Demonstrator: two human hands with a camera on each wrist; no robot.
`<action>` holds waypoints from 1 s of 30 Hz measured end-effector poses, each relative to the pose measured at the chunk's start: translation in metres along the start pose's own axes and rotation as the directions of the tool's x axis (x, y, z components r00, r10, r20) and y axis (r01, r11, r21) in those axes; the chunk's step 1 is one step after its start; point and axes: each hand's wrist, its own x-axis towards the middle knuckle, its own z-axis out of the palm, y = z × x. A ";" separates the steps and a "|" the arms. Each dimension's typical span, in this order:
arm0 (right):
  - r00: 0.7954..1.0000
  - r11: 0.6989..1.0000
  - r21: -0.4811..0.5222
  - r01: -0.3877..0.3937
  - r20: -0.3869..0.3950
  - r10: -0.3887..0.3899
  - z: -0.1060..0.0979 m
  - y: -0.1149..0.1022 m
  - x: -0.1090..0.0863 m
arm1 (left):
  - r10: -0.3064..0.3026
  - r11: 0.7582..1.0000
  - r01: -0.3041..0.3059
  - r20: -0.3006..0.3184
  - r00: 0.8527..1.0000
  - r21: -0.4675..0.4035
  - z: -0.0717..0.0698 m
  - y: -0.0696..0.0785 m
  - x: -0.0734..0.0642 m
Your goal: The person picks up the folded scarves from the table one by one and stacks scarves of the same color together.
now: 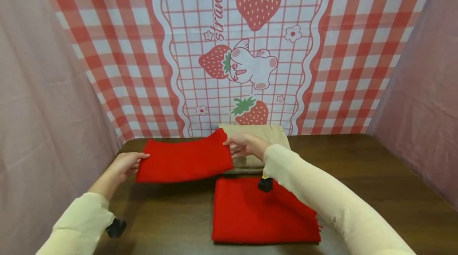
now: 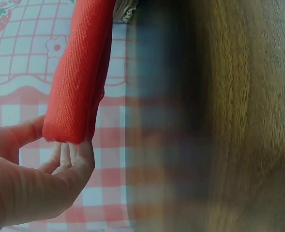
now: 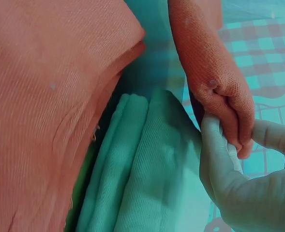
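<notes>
Both hands hold a folded red cloth (image 1: 186,160) up off the table by its two ends. My left hand (image 1: 125,164) pinches its left end between thumb and fingers, and the left wrist view shows the thick folded edge of the cloth (image 2: 74,82) in that grip. At the other end, my right hand (image 1: 247,145) pinches the upper right corner, which bunches a little. Below the right forearm lies a second folded red cloth (image 1: 247,215), with fringe at its right edge. Behind the right hand is a folded beige cloth (image 1: 255,163), partly hidden by the hand and the held cloth.
Everything lies on a dark brown wooden table (image 1: 164,215). A red-and-white checked curtain (image 1: 343,68) with strawberry prints hangs along its back edge. Pink drapes (image 1: 53,88) close off the left and right sides. A small black device hangs at each wrist.
</notes>
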 end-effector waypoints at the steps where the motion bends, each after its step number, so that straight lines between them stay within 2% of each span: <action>1: 1.000 1.000 -0.002 0.001 -0.003 -0.001 -0.002 0.001 -0.001 | 0.004 1.000 -0.004 -0.001 1.000 0.001 0.002 0.000 0.000; 11: 1.000 0.998 0.054 -0.021 0.004 0.021 -0.017 0.011 -0.008 | 0.021 1.000 -0.021 -0.002 1.000 0.011 0.019 0.000 0.000; 19: 1.000 0.999 0.038 -0.009 0.011 0.008 -0.027 0.011 -0.015 | 0.041 0.999 -0.041 0.030 0.999 0.003 0.025 0.006 -0.001; 25: 1.000 1.000 0.009 0.007 0.007 -0.007 -0.031 0.014 -0.025 | 0.039 0.999 -0.039 0.031 0.999 -0.007 0.029 0.008 -0.002; 30: 0.999 1.000 0.014 0.021 0.037 -0.022 -0.038 0.017 -0.030 | 0.029 0.998 -0.026 0.062 0.998 -0.055 0.034 0.010 -0.002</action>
